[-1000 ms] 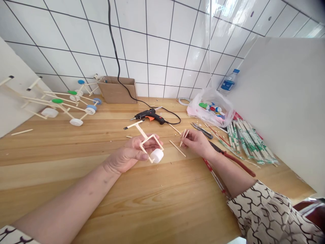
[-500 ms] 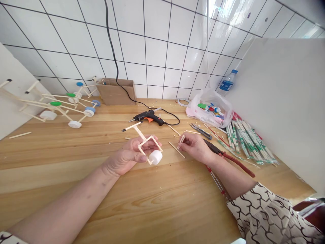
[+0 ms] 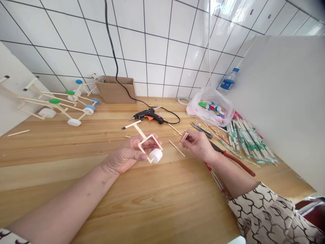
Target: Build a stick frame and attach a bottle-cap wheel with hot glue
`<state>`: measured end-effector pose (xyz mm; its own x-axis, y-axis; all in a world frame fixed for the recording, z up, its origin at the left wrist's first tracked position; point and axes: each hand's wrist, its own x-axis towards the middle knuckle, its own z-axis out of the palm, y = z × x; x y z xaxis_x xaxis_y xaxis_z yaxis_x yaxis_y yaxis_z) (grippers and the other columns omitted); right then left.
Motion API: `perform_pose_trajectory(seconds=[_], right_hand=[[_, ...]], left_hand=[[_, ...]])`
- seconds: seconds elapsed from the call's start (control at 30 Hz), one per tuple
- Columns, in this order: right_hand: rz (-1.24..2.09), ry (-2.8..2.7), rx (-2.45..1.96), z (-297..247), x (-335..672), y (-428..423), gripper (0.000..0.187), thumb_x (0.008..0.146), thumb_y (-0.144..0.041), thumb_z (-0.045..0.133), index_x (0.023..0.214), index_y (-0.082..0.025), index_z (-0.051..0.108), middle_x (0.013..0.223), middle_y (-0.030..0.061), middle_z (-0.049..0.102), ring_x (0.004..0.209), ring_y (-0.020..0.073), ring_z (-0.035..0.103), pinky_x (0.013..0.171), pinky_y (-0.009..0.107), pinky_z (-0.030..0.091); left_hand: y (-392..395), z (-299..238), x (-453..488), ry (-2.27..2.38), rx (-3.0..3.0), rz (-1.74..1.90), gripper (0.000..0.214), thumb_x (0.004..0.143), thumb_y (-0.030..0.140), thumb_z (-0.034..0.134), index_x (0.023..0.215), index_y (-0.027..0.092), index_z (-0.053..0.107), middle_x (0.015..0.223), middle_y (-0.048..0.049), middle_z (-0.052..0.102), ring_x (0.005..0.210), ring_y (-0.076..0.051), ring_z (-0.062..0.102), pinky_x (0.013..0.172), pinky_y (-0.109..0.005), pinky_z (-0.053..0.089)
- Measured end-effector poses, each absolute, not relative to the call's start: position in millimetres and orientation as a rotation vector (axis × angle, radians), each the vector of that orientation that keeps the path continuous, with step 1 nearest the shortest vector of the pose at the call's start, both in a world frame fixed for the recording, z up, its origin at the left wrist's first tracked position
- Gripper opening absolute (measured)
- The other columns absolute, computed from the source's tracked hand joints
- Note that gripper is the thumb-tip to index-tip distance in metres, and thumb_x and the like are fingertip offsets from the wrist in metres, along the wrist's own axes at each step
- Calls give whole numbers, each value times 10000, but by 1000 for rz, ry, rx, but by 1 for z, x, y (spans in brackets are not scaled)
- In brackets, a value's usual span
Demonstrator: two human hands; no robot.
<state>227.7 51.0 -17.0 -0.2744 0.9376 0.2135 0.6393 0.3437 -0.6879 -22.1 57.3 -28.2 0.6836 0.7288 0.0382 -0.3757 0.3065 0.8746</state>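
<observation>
My left hand [image 3: 132, 152] is closed on a small stick frame [image 3: 145, 139], thumb in front and fingers behind. The frame has a fork holding a white bottle cap [image 3: 155, 155] as a wheel and a black-tipped crossbar at its top. Over to the right, my right hand [image 3: 198, 145] pinches a couple of short wooden sticks [image 3: 185, 137] between thumb and fingers, just above the wooden table [image 3: 142, 196]. A loose wooden stick [image 3: 177, 148] lies on the table between the hands.
Behind the hands lies a black glue gun [image 3: 147, 115]. Snips [image 3: 201, 130], red-handled pliers [image 3: 238, 162], a bag of bottle caps [image 3: 198, 108] and wrapped chopsticks [image 3: 250, 140] crowd the right. Stick-and-cap tricycles [image 3: 58, 105] stand left, beside a cardboard box [image 3: 118, 91].
My right hand has shifted slightly right and up with the short sticks, away from the loose stick. My left hand keeps the frame in nearly the same place.
</observation>
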Motion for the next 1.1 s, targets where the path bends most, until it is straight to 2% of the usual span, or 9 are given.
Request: perform_pose_trajectory(seconds=[0.33, 0.53, 0.7, 0.8, 0.97, 1.1], right_hand=[[791, -1995, -1517, -6, 227, 52, 122, 744, -164, 503, 633, -186, 458, 546, -31, 549, 514, 117, 535, 502, 224, 403], [948, -2180, -1603, 11, 237, 47, 113, 654, -109, 528, 563, -174, 514, 467, -48, 548, 458, 102, 505, 439, 195, 351], [850, -2220, -1677, 1, 236, 49, 107, 651, -132, 524, 557, -174, 496, 513, -45, 537, 508, 101, 489, 467, 199, 330], [743, -2202, -1713, -9, 233, 50, 41, 648, -133, 530, 644, -174, 526, 582, -34, 547, 551, 109, 497, 499, 209, 331], [629, -2171, -1762, -17, 230, 48, 312, 654, -121, 553, 959, -175, 511, 634, -36, 572, 560, 118, 515, 523, 216, 343], [577, -2182, -1762, -17, 230, 46, 283, 680, -137, 564, 953, -178, 502, 684, -19, 589, 574, 117, 524, 530, 217, 349]], left_hand=[[56, -24, -22, 393, 1054, 750, 487, 549, 142, 729, 1019, 143, 604, 966, -84, 655, 894, -216, 557, 753, -289, 391], [55, -26, -23, 391, 1025, 762, 491, 541, 141, 737, 1016, 152, 617, 962, -74, 654, 909, -221, 548, 760, -295, 395], [57, -27, -23, 391, 1026, 752, 510, 544, 135, 734, 1036, 150, 602, 979, -81, 654, 887, -217, 559, 755, -295, 398], [58, -28, -23, 394, 1022, 744, 511, 545, 135, 729, 1038, 144, 595, 988, -85, 652, 891, -215, 562, 754, -288, 402], [56, -25, -22, 425, 1024, 743, 513, 513, 130, 745, 1008, 150, 611, 959, -81, 662, 888, -216, 570, 744, -278, 416], [55, -22, -22, 447, 1024, 748, 490, 500, 136, 750, 974, 157, 628, 937, -75, 667, 856, -209, 573, 714, -269, 421]])
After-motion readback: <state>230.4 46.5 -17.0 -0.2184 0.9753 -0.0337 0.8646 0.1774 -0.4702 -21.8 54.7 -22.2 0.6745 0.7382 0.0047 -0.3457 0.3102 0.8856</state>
